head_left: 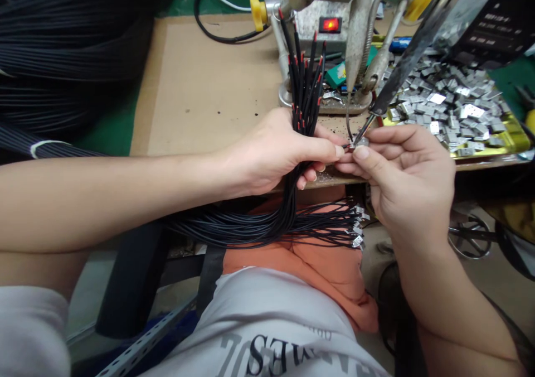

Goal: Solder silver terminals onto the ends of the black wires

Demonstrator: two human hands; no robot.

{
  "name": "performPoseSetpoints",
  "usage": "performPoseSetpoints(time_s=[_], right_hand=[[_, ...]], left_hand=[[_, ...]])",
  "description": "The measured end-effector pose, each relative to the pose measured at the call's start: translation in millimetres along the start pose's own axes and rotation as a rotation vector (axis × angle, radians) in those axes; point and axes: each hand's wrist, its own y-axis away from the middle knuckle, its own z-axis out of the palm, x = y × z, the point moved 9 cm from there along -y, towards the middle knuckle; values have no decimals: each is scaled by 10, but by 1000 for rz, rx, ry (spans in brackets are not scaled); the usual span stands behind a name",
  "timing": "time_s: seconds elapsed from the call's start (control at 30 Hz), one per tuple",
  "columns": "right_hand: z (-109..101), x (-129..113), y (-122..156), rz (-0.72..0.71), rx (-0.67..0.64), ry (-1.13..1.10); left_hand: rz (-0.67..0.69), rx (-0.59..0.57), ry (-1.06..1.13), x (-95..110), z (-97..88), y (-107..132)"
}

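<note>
My left hand (276, 154) is closed around a bundle of thin black wires (304, 87) with red-sleeved tips that fan upward past my fingers. Its thumb and forefinger also pinch one wire end at a small metal terminal (360, 141). My right hand (401, 176) is closed too, thumb and forefinger pinching that same terminal from the right. A soldering iron tip (368, 125) touches down at the terminal. The bundle's lower ends (355, 226), fitted with small metal pieces, hang over an orange cloth (330, 265) on my lap.
A tray heaped with several small metal terminals (455, 109) sits at the right. A metal stand with a lit red switch (330, 24) stands behind the wires. A cardboard sheet (209, 87) covers the bench. Large coils of black cable (62, 48) lie at the left.
</note>
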Motion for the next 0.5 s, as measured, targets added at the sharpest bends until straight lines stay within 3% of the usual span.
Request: performPoseSetpoints(time_s=[0.5], right_hand=[[-29,-16,51,-57,41,36]], left_hand=[[-49,-36,19,-62,20,38]])
